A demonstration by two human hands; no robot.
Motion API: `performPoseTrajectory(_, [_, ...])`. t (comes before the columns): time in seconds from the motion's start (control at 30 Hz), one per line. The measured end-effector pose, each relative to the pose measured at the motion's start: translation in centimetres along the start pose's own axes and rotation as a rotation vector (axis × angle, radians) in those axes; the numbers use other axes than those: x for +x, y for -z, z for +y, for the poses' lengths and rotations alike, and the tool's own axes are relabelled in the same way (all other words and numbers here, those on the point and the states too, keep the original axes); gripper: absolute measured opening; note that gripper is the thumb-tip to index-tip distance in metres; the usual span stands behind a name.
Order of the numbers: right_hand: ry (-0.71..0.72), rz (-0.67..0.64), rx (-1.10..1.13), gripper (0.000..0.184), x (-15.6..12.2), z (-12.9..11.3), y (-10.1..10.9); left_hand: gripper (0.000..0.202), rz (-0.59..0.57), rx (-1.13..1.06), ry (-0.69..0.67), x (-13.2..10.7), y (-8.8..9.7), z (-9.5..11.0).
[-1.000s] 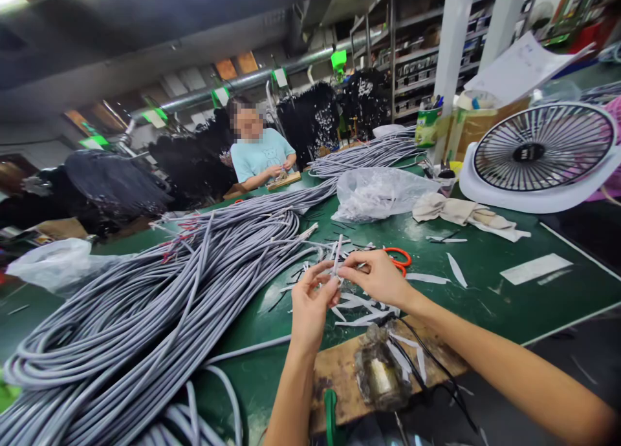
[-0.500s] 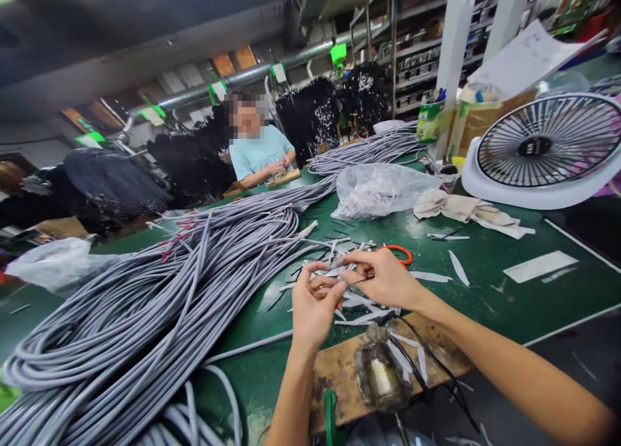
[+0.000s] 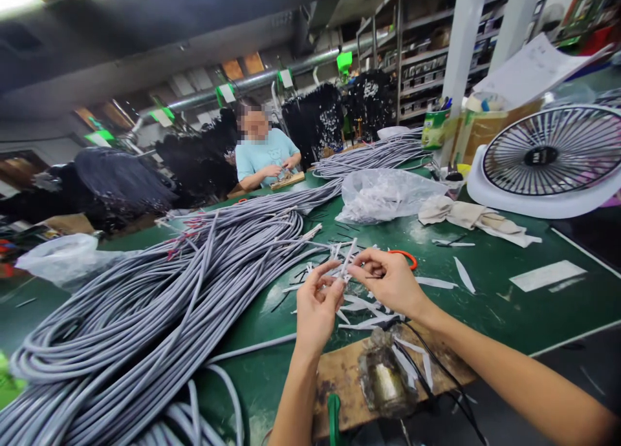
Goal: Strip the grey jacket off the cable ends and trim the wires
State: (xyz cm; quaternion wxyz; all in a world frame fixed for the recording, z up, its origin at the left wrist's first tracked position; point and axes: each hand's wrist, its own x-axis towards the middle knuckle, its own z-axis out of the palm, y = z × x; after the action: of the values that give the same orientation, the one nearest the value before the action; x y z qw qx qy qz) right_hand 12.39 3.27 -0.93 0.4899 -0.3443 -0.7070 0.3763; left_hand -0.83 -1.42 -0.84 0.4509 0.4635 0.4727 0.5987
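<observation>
My left hand is closed in a pinch in front of me, with a grey cable running up to it from the left and passing behind the wrist. Between the fingertips of both hands a thin white strip sticks up. My right hand has its thumb and forefinger pinched at that strip, the other fingers curled. A short dark sliver shows at the right fingers. The cable's end is hidden by the left fingers. Loose white strips and black bits lie on the table beneath.
Coiled grey cables fill the left. Near me is a wooden board with a metal device. A plastic bag, orange scissor handle, gloves and fan stand further back. A co-worker sits opposite.
The white strip now stands up between my fingertips, where it did not show before. My right fingers have drawn slightly away from the left ones. The whole view has shifted a little.
</observation>
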Motion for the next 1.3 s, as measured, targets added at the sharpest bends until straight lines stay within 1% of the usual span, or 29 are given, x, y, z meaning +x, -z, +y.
performPoseTrajectory(0.1, [-0.092, -0.066, 0.047, 0.016, 0.2, 0.1, -0.2, 0.031, 0.056, -0.047, -0.033, 0.0, -0.2, -0.1])
performPoseTrajectory(0.17, [-0.146, -0.119, 0.036, 0.014, 0.5, 0.3, -0.3, 0.027, 0.127, -0.057, -0.052, 0.0, -0.3, -0.3])
performPoseTrajectory(0.23, [-0.183, -0.157, -0.039, 0.015, 0.8, 0.7, -0.3, 0.026, 0.204, -0.057, -0.067, 0.1, -0.3, -0.5])
performPoseTrajectory(0.3, [-0.196, -0.182, -0.173, 0.016, 1.0, 1.0, 0.0, 0.027, 0.257, -0.056, -0.063, 0.2, -0.1, -0.6])
performPoseTrajectory(0.33, [-0.182, -0.148, -0.254, 0.014, 1.0, 1.1, 0.2, 0.027, 0.277, -0.06, -0.057, 0.3, -0.1, -0.7])
performPoseTrajectory(0.37, [-0.151, -0.069, -0.332, 0.011, 0.9, 1.1, 0.4, 0.028, 0.292, -0.066, -0.05, 0.3, -0.1, -0.7])
performPoseTrajectory(0.4, [-0.102, 0.057, -0.396, 0.008, 0.8, 1.0, 0.6, 0.029, 0.306, -0.071, -0.044, 0.3, -0.1, -0.7])
performPoseTrajectory(0.47, [0.03, 0.364, -0.456, 0.003, 0.2, 0.6, 0.7, 0.03, 0.322, -0.064, -0.035, 0.4, -0.2, -0.8])
performPoseTrajectory(0.5, [0.102, 0.472, -0.449, 0.004, -0.2, 0.3, 0.7, 0.03, 0.321, -0.052, -0.029, 0.4, -0.2, -0.8])
performPoseTrajectory(0.53, [0.168, 0.514, -0.429, 0.005, -0.6, 0.0, 0.5, 0.03, 0.313, -0.037, -0.024, 0.3, -0.3, -0.8])
performPoseTrajectory(0.57, [0.218, 0.494, -0.405, 0.007, -0.9, -0.2, 0.2, 0.029, 0.3, -0.023, -0.018, 0.3, -0.4, -0.9])
performPoseTrajectory(0.6, [0.246, 0.425, -0.38, 0.011, -1.1, -0.3, -0.1, 0.028, 0.287, -0.013, -0.016, 0.3, -0.4, -1.0])
performPoseTrajectory(0.63, [0.247, 0.329, -0.354, 0.017, -1.3, -0.4, -0.5, 0.026, 0.278, -0.005, -0.022, 0.4, -0.4, -1.1])
performPoseTrajectory(0.7, [0.175, 0.12, -0.281, 0.025, -1.2, -0.3, -1.2, 0.022, 0.269, 0.019, -0.053, 0.4, -0.3, -1.3])
performPoseTrajectory(0.77, [0.082, -0.039, -0.193, 0.021, -0.9, 0.1, -1.5, 0.019, 0.262, 0.02, -0.074, 0.5, -0.3, -1.3])
performPoseTrajectory(0.83, [0.044, -0.134, -0.132, 0.013, -0.6, 0.5, -1.6, 0.018, 0.255, -0.063, -0.037, 0.6, -0.3, -1.1])
performPoseTrajectory(0.9, [0.05, -0.174, -0.118, 0.015, -0.4, 0.6, -1.4, 0.017, 0.234, -0.231, 0.035, 0.6, -0.2, -0.7])
performPoseTrajectory(0.97, [0.069, -0.19, -0.126, 0.018, -0.3, 0.6, -1.1, 0.018, 0.181, -0.415, 0.077, 0.7, 0.0, -0.3])
performPoseTrajectory(1.03, [0.08, -0.215, -0.135, 0.019, -0.3, 0.6, -0.9, 0.018, 0.121, -0.56, 0.068, 0.8, 0.4, 0.0])
performPoseTrajectory(1.07, [0.081, -0.224, -0.137, 0.02, -0.3, 0.6, -0.8, 0.017, 0.115, -0.614, 0.046, 0.9, 0.8, 0.2])
performPoseTrajectory(1.1, [0.08, -0.227, -0.138, 0.02, -0.3, 0.6, -0.8, 0.016, 0.134, -0.655, 0.014, 1.0, 1.2, 0.3])
performPoseTrajectory(1.13, [0.076, -0.221, -0.14, 0.021, -0.3, 0.7, -0.8, 0.015, 0.177, -0.68, -0.028, 1.1, 1.6, 0.4])
performPoseTrajectory(1.2, [0.07, -0.195, -0.15, 0.021, -0.3, 0.7, -0.7, 0.015, 0.309, -0.651, -0.128, 1.3, 2.2, 0.5])
performPoseTrajectory(1.23, [0.072, -0.177, -0.162, 0.021, -0.3, 0.7, -0.6, 0.018, 0.356, -0.579, -0.159, 1.3, 2.4, 0.5])
performPoseTrajectory(1.27, [0.077, -0.158, -0.177, 0.021, -0.4, 0.7, -0.6, 0.022, 0.357, -0.473, -0.158, 1.3, 2.4, 0.5])
performPoseTrajectory(1.3, [0.088, -0.145, -0.192, 0.022, -0.4, 0.6, -0.6, 0.028, 0.301, -0.348, -0.122, 1.2, 2.3, 0.4])
